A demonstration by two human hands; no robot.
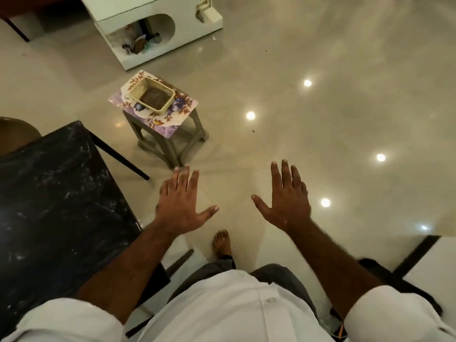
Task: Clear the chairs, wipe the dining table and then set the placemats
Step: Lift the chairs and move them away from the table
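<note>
Your left grip (183, 203) and right grip (283, 201) hover side by side above the glossy tiled floor (345, 124). Both are released, with fingers straight and spread, palms down, grasping nothing.

Just beyond the fingertips of your left grip stands a small grey stool (172, 146). On its seat lies a stack of floral placemats (183, 106), their edges overhanging the seat. A cream basket (161, 111) sits on top of them, holding something brown that cannot be made out.

To the left of your left grip lies the dark marbled bench (61, 193), pale streaks across its top and one corner near the stool. Farther ahead of your left grip, past the placemats, a white cabinet (158, 23) stands on the floor with clutter in its arched opening.

Between your two grips and nearer to you, a bare foot (222, 243) rests on the tiles. Round light reflections (250, 115) dot the floor ahead and to the right of your right grip.
</note>
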